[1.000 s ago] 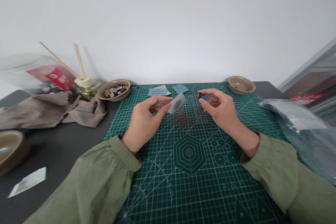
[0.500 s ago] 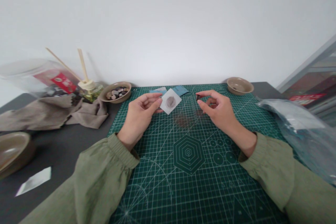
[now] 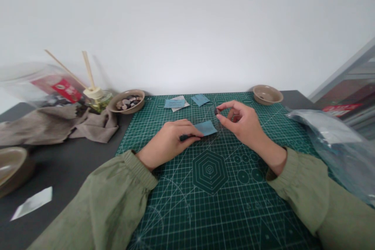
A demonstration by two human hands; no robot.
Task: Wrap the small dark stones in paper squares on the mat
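Note:
Near the middle of the green cutting mat [image 3: 216,215], my left hand [image 3: 172,138] is closed on the edge of a blue paper square [image 3: 206,128]. A small dark object [image 3: 184,137] also shows between its fingers. To the right, my right hand [image 3: 241,121] pinches a small dark stone [image 3: 216,111] between thumb and forefinger, above the mat. Behind the hands, a blue paper [image 3: 175,103] overlaps a whitish paper [image 3: 183,108], and another blue paper [image 3: 200,99] lies beside them.
Back left is a brown bowl of pebbles [image 3: 143,103], beside a reed diffuser [image 3: 93,93] and a crumpled cloth [image 3: 55,125]. A brown bowl [image 3: 268,97] stands back right, near a clear plastic bag [image 3: 336,144]. Another bowl [image 3: 22,164] and a white paper [image 3: 33,202] are at left.
My left hand has lowered toward the mat, and the paper it holds now shows a blue face instead of white. My right hand has barely moved, still pinching the stone.

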